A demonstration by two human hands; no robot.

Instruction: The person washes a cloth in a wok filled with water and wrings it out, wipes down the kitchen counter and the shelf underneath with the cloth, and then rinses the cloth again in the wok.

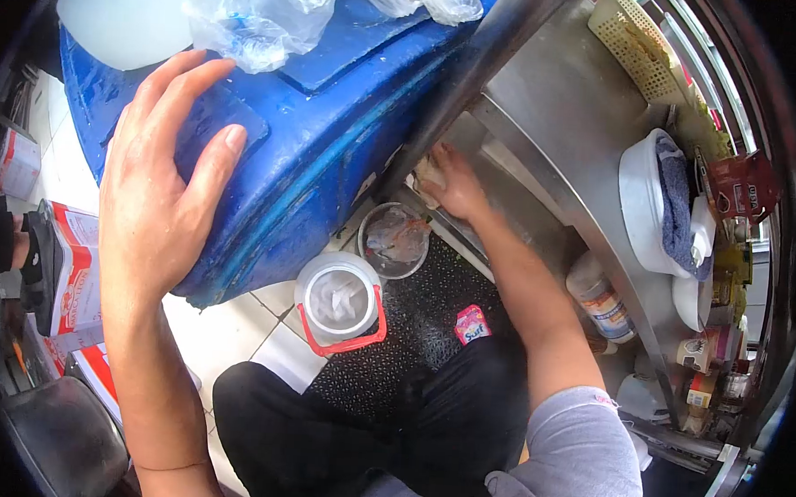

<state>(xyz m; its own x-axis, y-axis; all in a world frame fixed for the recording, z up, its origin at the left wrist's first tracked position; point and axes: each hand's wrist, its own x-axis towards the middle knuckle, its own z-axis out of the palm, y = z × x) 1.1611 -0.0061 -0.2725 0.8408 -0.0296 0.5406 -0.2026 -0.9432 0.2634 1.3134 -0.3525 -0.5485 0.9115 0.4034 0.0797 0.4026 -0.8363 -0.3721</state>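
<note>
My left hand (pixel 163 173) is raised over the blue lidded container (pixel 304 154), fingers apart, with nothing in it. A clear plastic bag (pixel 262 16) lies on the blue lid just beyond its fingertips. My right hand (pixel 455 187) reaches low under the metal shelf, its fingers closed on a pale cloth (pixel 427 176). Below that hand stands a round tub (pixel 394 239) with wet, crumpled contents. Beside the tub is a white bucket (pixel 337 301) with a red handle and cloudy water inside.
A pink packet (pixel 472 324) lies on the black mat (pixel 364 373). On the metal shelf (pixel 559 86) at the right are a cream basket (pixel 638 45) and a white pot (pixel 648 203) with a dark towel. A labelled jar (pixel 601 298) stands beneath. Red-and-white boxes (pixel 73 272) are at the left.
</note>
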